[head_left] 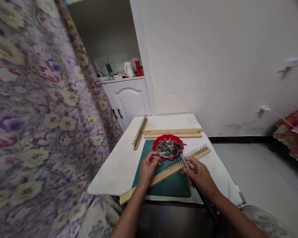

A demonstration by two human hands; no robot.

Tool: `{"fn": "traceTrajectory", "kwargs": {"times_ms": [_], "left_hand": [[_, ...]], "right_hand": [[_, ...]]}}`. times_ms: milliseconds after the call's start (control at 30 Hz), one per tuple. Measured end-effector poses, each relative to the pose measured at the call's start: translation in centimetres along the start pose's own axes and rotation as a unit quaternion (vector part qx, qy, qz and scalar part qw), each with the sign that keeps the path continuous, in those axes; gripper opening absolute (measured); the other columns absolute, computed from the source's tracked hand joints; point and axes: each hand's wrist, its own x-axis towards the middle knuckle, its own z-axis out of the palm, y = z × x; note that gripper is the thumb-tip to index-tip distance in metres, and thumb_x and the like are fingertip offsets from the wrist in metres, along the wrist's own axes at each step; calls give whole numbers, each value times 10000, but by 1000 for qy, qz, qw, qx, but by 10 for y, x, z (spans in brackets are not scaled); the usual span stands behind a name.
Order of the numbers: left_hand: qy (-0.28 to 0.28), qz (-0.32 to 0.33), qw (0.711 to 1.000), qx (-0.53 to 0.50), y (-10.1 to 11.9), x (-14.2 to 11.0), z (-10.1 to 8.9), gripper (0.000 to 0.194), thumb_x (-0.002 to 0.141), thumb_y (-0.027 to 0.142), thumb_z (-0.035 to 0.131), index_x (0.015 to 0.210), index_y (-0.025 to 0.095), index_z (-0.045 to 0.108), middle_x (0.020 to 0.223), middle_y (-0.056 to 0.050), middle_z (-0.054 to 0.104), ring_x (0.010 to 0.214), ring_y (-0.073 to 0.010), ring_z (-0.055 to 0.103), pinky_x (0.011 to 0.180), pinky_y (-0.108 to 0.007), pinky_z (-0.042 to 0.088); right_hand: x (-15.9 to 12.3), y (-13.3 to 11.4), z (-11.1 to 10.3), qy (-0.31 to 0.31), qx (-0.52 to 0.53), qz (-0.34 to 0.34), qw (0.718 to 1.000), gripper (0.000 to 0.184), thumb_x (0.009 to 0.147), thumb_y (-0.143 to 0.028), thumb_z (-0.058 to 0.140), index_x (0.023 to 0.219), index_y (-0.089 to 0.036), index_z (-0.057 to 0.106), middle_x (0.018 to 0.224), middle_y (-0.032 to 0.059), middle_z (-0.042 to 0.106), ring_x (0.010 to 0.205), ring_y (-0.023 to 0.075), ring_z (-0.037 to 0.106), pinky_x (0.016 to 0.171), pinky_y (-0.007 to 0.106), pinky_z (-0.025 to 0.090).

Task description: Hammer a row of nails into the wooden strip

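1. Wooden strip (163, 176) slants across the green mat (175, 190), with a row of nails (195, 152) standing along its right part; the left hand (149, 164) reaches over it, its fingertips just past the far edge, and the right hand (197, 172) is beside the nails.
2. Left fingers are pinched near the dish; whether they grip anything, I cannot tell.
3. Right fingers curl round a hammer (184, 161), its head at the dish.
4. Red scalloped dish (159, 138) holds a heap of loose silvery nails (165, 148).
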Motion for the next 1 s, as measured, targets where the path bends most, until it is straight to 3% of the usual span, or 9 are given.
{"fn": "traceTrajectory", "kwargs": {"times_ms": [167, 367, 633, 1000], "left_hand": [[-13, -47, 997, -63, 0, -19, -4, 239, 714, 339, 632, 851, 149, 581, 689, -4, 636, 550, -96, 566, 532, -191, 417], [9, -75, 997, 29, -16, -37, -2, 213, 713, 352, 642, 755, 147, 603, 585, 21, 607, 537, -96, 514, 562, -190, 378], [7, -23, 989, 145, -26, -47, 14, 180, 745, 320, 582, 744, 154, 652, 643, 20, 608, 628, -124, 522, 575, -193, 359], [10, 12, 974, 226, -33, -45, 18, 203, 793, 321, 523, 781, 182, 670, 723, 13, 674, 675, -139, 583, 606, -194, 395]], "right_hand": [[-1, 3, 1, -4, -9, 2, 1000, 312, 782, -287, 585, 1068, -185, 513, 666, -53, 595, 330, 44, 431, 323, 166, 315], [-2, 4, 2, -5, -12, -1, 1000, 288, 790, -265, 586, 1059, -190, 516, 672, -51, 595, 341, 41, 437, 331, 163, 328], [-4, 2, 3, -10, -16, 0, 1000, 269, 804, -242, 571, 1060, -190, 508, 673, -53, 596, 331, 33, 425, 326, 153, 322], [-7, -4, 6, -12, -20, 15, 1000, 282, 790, -245, 567, 1058, -183, 507, 669, -50, 604, 344, 42, 428, 323, 157, 323]]}}
